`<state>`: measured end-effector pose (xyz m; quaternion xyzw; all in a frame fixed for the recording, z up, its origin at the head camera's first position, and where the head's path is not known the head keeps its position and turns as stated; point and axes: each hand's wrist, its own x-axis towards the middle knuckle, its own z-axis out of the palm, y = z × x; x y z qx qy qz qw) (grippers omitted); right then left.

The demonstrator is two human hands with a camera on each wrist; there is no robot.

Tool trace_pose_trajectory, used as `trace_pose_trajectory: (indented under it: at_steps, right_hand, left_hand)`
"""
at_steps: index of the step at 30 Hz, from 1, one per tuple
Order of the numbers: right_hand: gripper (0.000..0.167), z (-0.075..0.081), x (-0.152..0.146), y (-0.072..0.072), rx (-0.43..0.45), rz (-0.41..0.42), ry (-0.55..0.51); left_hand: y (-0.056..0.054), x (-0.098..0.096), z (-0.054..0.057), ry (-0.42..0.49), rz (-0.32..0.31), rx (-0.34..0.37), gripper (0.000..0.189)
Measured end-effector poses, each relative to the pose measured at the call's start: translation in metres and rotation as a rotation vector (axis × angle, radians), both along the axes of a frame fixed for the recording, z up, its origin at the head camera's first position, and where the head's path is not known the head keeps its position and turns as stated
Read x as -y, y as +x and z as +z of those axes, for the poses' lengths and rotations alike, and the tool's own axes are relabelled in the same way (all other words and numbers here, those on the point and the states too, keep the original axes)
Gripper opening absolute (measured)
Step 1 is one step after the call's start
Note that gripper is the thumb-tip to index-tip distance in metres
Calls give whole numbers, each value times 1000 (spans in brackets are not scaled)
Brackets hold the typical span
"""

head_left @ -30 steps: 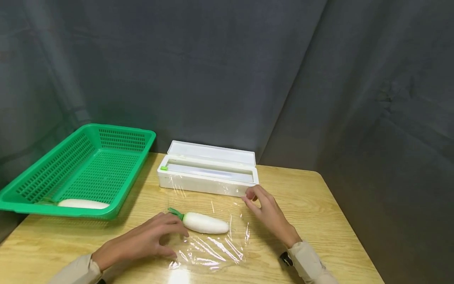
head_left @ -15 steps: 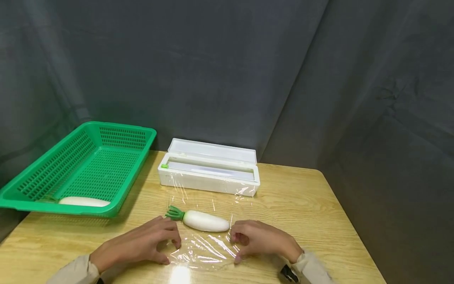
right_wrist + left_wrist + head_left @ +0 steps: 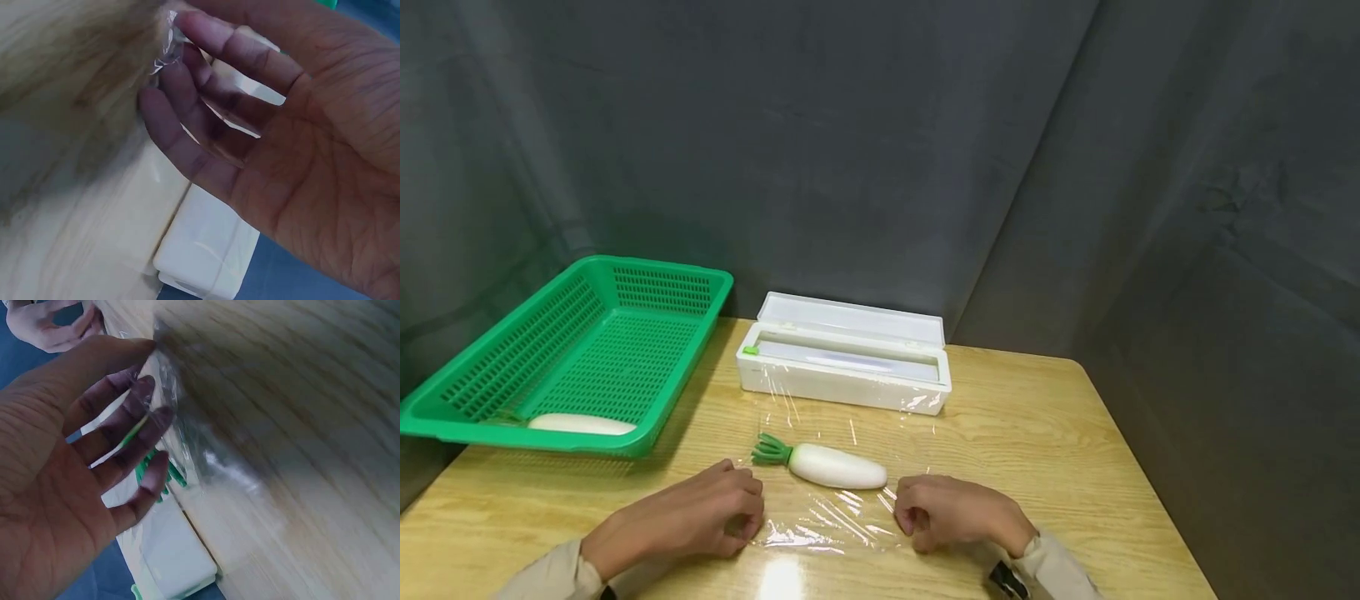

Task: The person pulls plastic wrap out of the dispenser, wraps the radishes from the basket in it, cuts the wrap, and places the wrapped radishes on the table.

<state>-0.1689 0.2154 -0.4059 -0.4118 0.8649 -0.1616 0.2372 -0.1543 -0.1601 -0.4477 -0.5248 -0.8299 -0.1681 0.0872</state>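
A white radish (image 3: 838, 467) with a short green stalk lies on a sheet of clear plastic wrap (image 3: 820, 525) spread over the table. My left hand (image 3: 711, 508) pinches the near left corner of the wrap between thumb and fingers. At the near right corner my right hand (image 3: 951, 512) pinches the film as well. In the left wrist view the wrap (image 3: 219, 469) hangs in folds from the fingertips, with the green stalk (image 3: 156, 472) behind it. A crumpled bit of wrap (image 3: 167, 47) shows at the right thumb and fingertips in the right wrist view.
Behind the radish stands a white wrap dispenser box (image 3: 842, 387), lid raised, a green slider (image 3: 750, 351) at its left end; the film runs from it. A green basket (image 3: 677, 367) on the left holds another white radish (image 3: 582, 424). Dark curtains (image 3: 850, 150) close off the back and right.
My right hand has come from beside the dispenser box toward me, to the wrap's near right corner. My left hand has drawn slightly back and left. Both hands have closed on the wrap's near edge.
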Motion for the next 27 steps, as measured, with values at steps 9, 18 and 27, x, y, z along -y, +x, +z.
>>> trace_pose_trajectory:
  at_steps: [9, 18, 27]
  right_hand:
    - [18, 9, -11, -9, 114, -2, -100]
    - [16, 15, -21, -21, 152, -101, -164]
    - [17, 12, -27, -32, 80, -167, -247]
  left_hand:
    - [-9, 8, 16, 52, 6, 258, 15]
    - [-24, 6, 34, 105, 69, 174, 22]
    - [-37, 4, 42, 148, 200, 98, 11]
